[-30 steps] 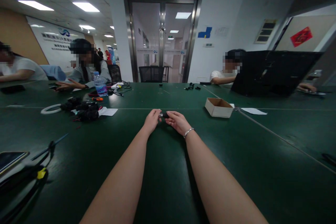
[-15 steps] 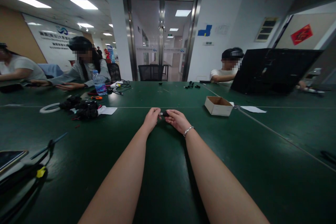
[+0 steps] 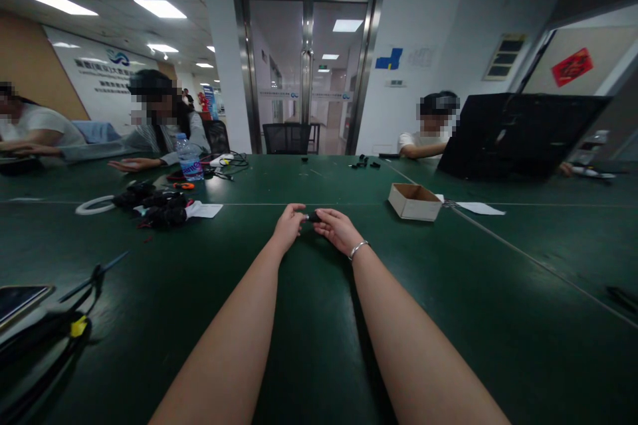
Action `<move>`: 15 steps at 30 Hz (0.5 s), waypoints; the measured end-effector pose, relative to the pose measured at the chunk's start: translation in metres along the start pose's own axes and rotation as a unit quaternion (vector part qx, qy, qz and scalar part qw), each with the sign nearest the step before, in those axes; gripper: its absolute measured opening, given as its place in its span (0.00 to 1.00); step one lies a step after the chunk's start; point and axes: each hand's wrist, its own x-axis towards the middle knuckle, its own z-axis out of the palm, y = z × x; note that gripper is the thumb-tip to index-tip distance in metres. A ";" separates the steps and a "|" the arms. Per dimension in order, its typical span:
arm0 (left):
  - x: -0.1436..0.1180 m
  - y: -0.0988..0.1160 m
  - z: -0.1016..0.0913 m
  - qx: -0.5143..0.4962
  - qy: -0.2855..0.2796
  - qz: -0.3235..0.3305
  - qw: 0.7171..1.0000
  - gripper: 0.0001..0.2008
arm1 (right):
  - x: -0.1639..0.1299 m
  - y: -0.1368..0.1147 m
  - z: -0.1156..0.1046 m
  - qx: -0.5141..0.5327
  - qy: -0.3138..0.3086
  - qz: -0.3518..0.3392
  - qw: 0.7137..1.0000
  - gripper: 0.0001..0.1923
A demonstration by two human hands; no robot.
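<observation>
Small black part (image 3: 314,217) pinched between left hand (image 3: 288,227), right hand (image 3: 339,230).

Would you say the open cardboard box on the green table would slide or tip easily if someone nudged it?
The cardboard box looks low and wide, so it should slide rather than tip. It appears thin-walled and open-topped, probably light, and likely to dent if squeezed. The table looks smooth, offering little resistance.

Bare forearms; silver bracelet (image 3: 357,250) on right wrist
</observation>
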 end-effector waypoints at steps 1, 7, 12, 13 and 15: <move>0.000 0.000 0.000 -0.001 -0.004 -0.001 1.000 0.13 | 0.000 0.000 0.000 0.000 -0.001 0.000 1.000 0.02; -0.001 0.002 0.000 0.010 0.002 0.008 1.000 0.14 | 0.000 0.000 -0.001 -0.002 0.001 0.001 1.000 0.03; -0.002 0.002 0.000 -0.003 -0.023 0.012 1.000 0.14 | 0.002 0.000 -0.001 -0.004 -0.006 0.006 1.000 0.03; -0.002 0.002 0.000 0.002 -0.022 0.013 1.000 0.13 | 0.002 0.000 -0.001 -0.004 -0.006 0.006 1.000 0.03; -0.001 0.002 -0.001 0.006 -0.009 0.006 1.000 0.13 | 0.002 0.000 -0.001 -0.003 -0.005 0.004 1.000 0.03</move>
